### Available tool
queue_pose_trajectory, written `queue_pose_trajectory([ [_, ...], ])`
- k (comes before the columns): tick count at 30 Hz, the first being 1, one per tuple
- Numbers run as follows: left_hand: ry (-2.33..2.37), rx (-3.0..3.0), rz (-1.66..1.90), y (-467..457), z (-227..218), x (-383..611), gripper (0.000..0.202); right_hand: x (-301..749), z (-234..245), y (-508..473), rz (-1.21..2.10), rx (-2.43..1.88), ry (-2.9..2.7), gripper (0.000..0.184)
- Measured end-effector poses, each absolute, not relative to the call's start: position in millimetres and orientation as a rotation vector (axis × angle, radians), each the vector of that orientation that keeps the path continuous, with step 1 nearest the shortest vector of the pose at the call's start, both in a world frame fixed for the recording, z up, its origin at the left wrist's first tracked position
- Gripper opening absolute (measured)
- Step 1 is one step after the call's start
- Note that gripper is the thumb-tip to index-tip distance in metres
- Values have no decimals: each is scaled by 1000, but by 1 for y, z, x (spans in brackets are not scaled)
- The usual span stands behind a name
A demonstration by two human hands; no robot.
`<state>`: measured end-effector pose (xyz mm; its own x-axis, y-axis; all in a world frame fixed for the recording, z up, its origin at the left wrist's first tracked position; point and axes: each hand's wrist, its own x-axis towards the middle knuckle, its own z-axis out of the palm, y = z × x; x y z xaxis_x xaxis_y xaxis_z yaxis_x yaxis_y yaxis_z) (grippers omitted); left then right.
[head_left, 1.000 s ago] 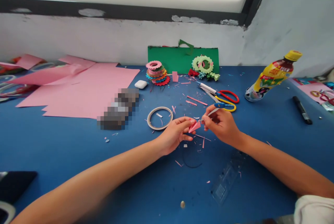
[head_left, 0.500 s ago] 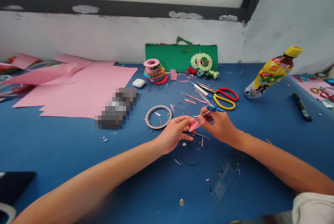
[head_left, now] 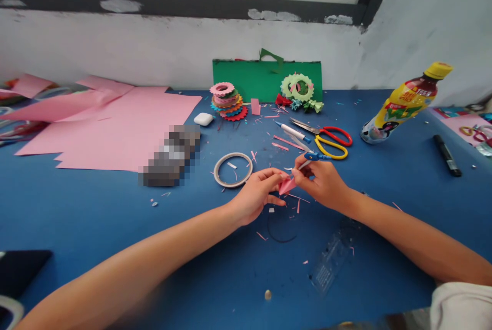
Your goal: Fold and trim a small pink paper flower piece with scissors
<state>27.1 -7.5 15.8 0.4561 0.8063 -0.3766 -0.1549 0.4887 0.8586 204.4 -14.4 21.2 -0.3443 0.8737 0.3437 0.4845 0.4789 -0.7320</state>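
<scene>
My left hand (head_left: 257, 194) pinches a small folded piece of pink paper (head_left: 286, 186) between thumb and fingers, its lower fingers spread apart. On the paper's other side, my right hand (head_left: 318, 182) is closed around a drawing compass (head_left: 317, 157) with a blue head and pale legs. The compass's lower tip is at the paper, partly hidden by the fingers. A roll of double-sided tape (head_left: 217, 172) lies flat just beyond my left hand. Behind my right hand are scissors (head_left: 331, 143) with red and yellow handles and a white-and-blue pen (head_left: 294, 132).
Large pink sheets (head_left: 126, 130) cover the back left, beside a blurred dark object (head_left: 171, 156) and a white case (head_left: 203, 119). Scalloped paper rings (head_left: 228, 102) are stacked before a green card (head_left: 253, 76). A drink bottle (head_left: 403, 104) and black marker (head_left: 446, 156) stand right. Pink scraps litter the table.
The view has tilted slightly, so the table's things sit a little higher. Both hands stay at the pink paper, with barely any movement.
</scene>
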Motion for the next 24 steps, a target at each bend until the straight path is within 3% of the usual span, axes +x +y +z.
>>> queue_pose_trajectory([
  [24,943,916,714,-10,18,28,12,210,24,-15,358,-872,-2261,8],
])
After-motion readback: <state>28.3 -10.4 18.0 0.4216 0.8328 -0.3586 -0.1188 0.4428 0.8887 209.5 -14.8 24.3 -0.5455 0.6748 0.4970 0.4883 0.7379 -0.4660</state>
